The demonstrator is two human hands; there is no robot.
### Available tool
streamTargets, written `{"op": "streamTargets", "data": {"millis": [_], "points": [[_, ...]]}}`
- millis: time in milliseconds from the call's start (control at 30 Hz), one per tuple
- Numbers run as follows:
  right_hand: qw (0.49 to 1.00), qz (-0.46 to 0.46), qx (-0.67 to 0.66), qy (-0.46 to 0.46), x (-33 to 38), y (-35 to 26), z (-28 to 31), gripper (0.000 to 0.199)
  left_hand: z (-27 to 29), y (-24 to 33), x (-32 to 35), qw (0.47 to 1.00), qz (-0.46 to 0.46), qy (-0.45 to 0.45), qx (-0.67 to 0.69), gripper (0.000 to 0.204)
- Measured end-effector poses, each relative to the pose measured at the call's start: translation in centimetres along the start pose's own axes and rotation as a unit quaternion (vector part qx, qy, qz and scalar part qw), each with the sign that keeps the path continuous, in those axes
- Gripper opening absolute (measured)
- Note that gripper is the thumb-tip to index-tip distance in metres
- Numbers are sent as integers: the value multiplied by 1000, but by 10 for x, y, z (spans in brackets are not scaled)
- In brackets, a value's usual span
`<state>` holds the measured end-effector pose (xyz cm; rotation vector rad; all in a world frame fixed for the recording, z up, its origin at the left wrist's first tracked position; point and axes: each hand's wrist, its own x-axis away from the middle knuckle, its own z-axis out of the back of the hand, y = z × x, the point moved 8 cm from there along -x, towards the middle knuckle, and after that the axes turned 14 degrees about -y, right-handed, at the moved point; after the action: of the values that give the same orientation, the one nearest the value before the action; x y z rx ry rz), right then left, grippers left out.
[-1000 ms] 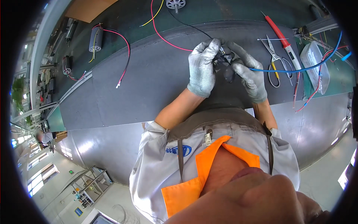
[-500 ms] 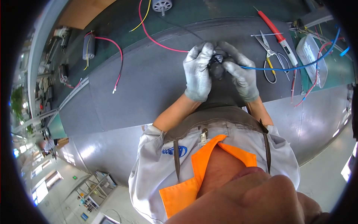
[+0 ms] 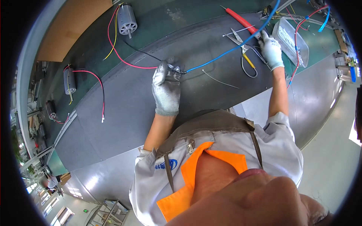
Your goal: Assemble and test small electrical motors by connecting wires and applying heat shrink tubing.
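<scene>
My left hand (image 3: 166, 90), in a grey-white glove, pinches a dark wire joint (image 3: 175, 68) just above the bench. Red wire (image 3: 139, 67) and black wire (image 3: 143, 52) run to it from a grey motor (image 3: 127, 20) at the far left, and a blue wire (image 3: 218, 56) leaves it to the right. My right hand (image 3: 271, 51), also gloved, is closed over the rear part of a red pen-shaped tool (image 3: 241, 20) with a thin pointed tip. Beside that tool lie scissors (image 3: 245, 52) with a yellow-wrapped handle. My fingers hide the tool's rear end.
A clear plastic tray (image 3: 291, 41) with white pieces stands right of my right hand. One thin tie (image 3: 220, 80) lies mid-bench; another (image 3: 239, 31) crosses near the scissors. A second motor (image 3: 70, 81) with wires sits at left, near a cardboard sheet (image 3: 71, 30).
My right hand has left the wire joint and moved right onto the red tool. My left hand still holds the joint. The view has shifted, and a thin tie now shows mid-bench.
</scene>
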<state>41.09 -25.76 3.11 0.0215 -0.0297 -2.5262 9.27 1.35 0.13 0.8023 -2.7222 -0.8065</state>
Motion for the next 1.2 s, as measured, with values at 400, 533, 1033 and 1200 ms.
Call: {"op": "streamTargets", "data": {"millis": [400,533,1033,1200], "points": [[823,200,-519,-114,-57,-127,59,42,-5,41,34,997,-74,7,7,25],[772,313,-508,-219,-70,-243,49,49,-2,42,34,998,-68,-6,1,28],[911,287,-296,1,-20,-200,97,37,5,26,29,999,-23,-12,35,21],[981,77,-177,34,-3,-29,48,44,10,7,9,999,52,7,15,25]]}}
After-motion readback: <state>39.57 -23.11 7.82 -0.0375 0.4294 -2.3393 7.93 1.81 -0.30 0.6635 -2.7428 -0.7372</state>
